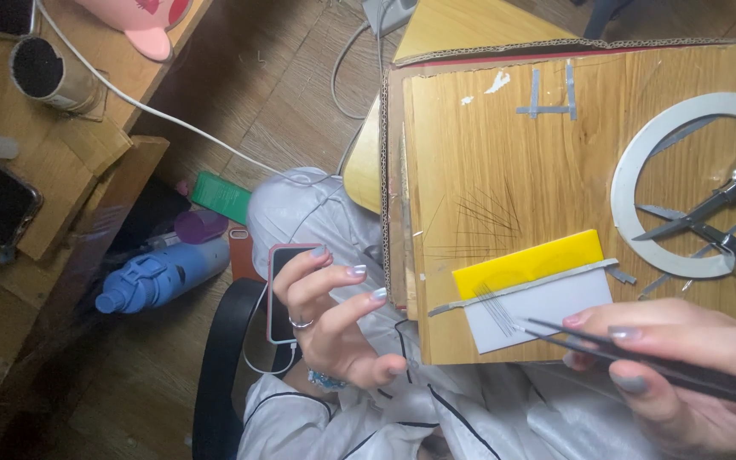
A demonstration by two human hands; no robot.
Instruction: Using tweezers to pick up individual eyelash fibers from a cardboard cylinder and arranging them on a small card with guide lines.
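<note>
— On right, near edge: right hand [683, 375] pinching black tweezers [641, 362], thumb and forefinger pressed tight against thin metal, tips closed down to a point at edge of white card [547, 311]. Fine dark lash strands [496, 308] fanned across that card, just left of tweezer tips.

— And left?

— Left hand [334, 319], palm up over lap, fingers loosely curled and slightly spread, pinching nothing. Pink-cased phone [281, 294] just behind fingers, white cable trailing from it; touching or merely overlapped, cannot tell.

— Risks?

— Strands light and wispy: too hard a squeeze likely to bend or scatter them, a sideways nudge likely to sweep several off card. Card sitting at near lip of wooden board [504, 153], so a bump could tip it into lap. Board itself resting on corrugated cardboard [395, 187], possibly wobbly.

— Materials?

— Board glossy, yellowish wood grain, scored with fine dark scratches and bits of grey tape. Yellow block [528, 262], smooth and rectangular, touching far side of white card, grey strip between. Far right: flat white ring [632, 204], matte, with steel scissors [709, 213] lying open across it. Pale satin sleeves with dark piping below. Left, well apart: blue plastic bottle [159, 274] on wooden floor, cardboard tube [48, 75] on table.
</note>
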